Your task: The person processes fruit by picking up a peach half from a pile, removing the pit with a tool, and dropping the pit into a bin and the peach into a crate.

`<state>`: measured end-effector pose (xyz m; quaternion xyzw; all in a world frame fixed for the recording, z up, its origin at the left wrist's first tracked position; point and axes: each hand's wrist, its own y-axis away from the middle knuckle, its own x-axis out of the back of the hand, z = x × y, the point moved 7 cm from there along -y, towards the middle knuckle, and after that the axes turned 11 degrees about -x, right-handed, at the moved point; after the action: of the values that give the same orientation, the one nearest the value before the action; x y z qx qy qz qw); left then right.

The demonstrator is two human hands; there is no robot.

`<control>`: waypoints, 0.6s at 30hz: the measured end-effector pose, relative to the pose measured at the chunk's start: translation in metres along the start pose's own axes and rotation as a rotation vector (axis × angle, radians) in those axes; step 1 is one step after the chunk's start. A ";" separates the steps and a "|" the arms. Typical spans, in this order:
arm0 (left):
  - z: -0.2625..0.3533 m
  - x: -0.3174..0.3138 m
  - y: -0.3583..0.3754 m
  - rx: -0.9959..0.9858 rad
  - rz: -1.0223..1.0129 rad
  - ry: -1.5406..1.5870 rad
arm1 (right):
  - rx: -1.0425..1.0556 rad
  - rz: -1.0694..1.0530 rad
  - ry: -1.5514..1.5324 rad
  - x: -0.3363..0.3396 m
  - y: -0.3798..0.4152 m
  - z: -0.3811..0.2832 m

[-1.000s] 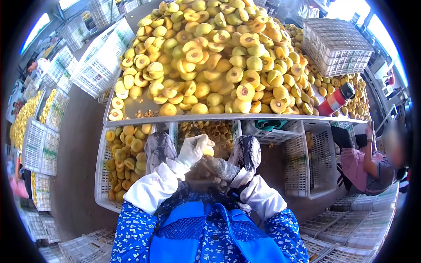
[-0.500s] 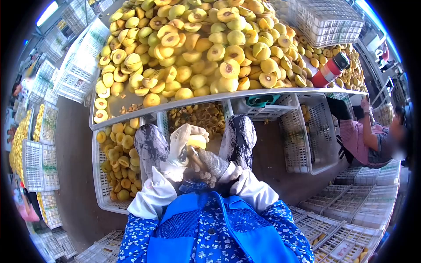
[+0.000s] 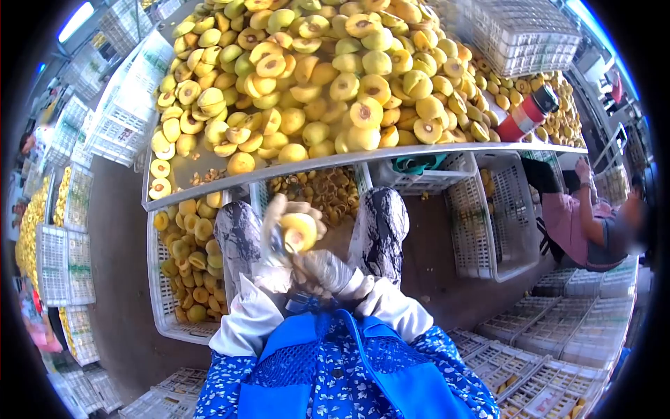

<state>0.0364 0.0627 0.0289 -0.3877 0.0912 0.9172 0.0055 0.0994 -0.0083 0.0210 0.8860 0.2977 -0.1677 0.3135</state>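
Between my knees, my gloved left hand holds a yellow peach half, its cut face with the pit area turned up. Just below and to the right is my gloved right hand, its fingers curled round something blurred, perhaps a tool handle. A heap of halved yellow peaches covers the metal-edged table in front of me. Under the table edge, a crate contains pits and scraps.
A crate of peach halves stands at my left. Empty-looking crates are under the table at right. A red bottle lies on the peaches. Another person sits at far right. Stacked crates stand on the table.
My left hand has opened out and turned, showing the peach half's cut face. My right hand has moved slightly down and away from the fruit.
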 end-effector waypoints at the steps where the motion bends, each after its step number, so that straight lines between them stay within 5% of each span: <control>1: -0.001 0.019 0.001 0.083 0.192 0.198 | 0.164 -0.123 -0.019 -0.008 -0.003 -0.003; 4: 0.025 0.070 -0.005 -0.036 0.182 0.321 | 0.061 -0.065 0.014 -0.001 -0.034 0.020; 6: 0.081 0.110 0.012 -0.349 0.303 0.037 | -0.385 0.050 -0.472 0.025 -0.048 0.049; 8: 0.134 0.171 0.026 -0.404 0.376 -0.376 | -0.394 0.107 -0.413 0.050 -0.067 0.060; 10: 0.191 0.152 0.037 -0.519 0.582 -1.574 | -0.371 0.168 -0.306 0.065 -0.079 0.074; 11: 0.194 0.174 0.030 -0.553 0.546 -1.553 | -0.364 0.198 -0.264 0.071 -0.084 0.081; 12: 0.209 0.109 0.023 -1.067 0.379 -2.065 | -0.356 0.225 -0.221 0.073 -0.088 0.087; 14: 0.212 0.063 -0.030 -0.878 0.242 -1.868 | -0.361 0.256 -0.182 0.077 -0.092 0.093; 15: 0.203 0.041 -0.062 -0.967 0.084 -1.972 | -0.361 0.269 -0.162 0.078 -0.093 0.095; 18: 0.164 0.013 -0.145 -0.499 -0.185 -2.034 | -0.331 0.278 -0.140 0.082 -0.093 0.097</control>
<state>-0.0775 0.2328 0.1080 0.5695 -0.1780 0.7995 0.0697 0.0927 0.0203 -0.1334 0.8410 0.1738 -0.1328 0.4948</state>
